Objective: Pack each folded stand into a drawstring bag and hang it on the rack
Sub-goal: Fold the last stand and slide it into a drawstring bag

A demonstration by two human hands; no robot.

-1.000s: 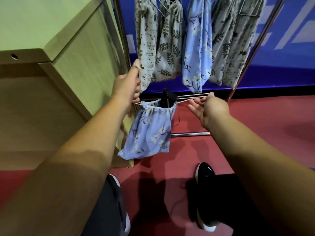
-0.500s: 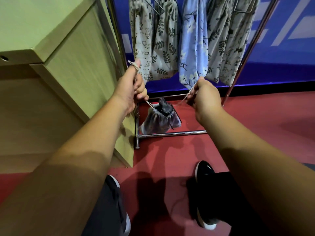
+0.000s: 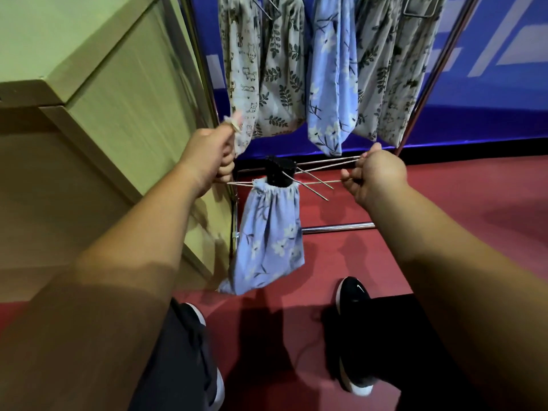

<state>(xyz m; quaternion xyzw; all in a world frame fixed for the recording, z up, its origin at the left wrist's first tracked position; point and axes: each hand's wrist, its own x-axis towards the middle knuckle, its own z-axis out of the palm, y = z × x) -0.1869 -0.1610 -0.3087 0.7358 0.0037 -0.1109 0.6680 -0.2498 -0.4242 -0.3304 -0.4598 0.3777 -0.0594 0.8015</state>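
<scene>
A light blue floral drawstring bag (image 3: 268,241) hangs between my hands, its mouth gathered round a black folded stand (image 3: 278,173) that sticks out of the top. My left hand (image 3: 207,157) grips the left cord, with a knotted end poking above the fist. My right hand (image 3: 375,176) pinches the right cords, pulled taut and level. Behind, the metal rack (image 3: 338,228) carries several filled bags: grey ones with leaf or cat prints (image 3: 281,84) and a blue floral one (image 3: 332,84).
A pale wooden cabinet (image 3: 98,114) stands close on the left, beside the rack's post. The floor is red, with a blue wall behind. My two black shoes (image 3: 353,295) and dark trousers show at the bottom.
Half a second ago the bag swung up, bunched and blurred; now it hangs straight down again. My hands have spread wider, stretching the cords taut.
</scene>
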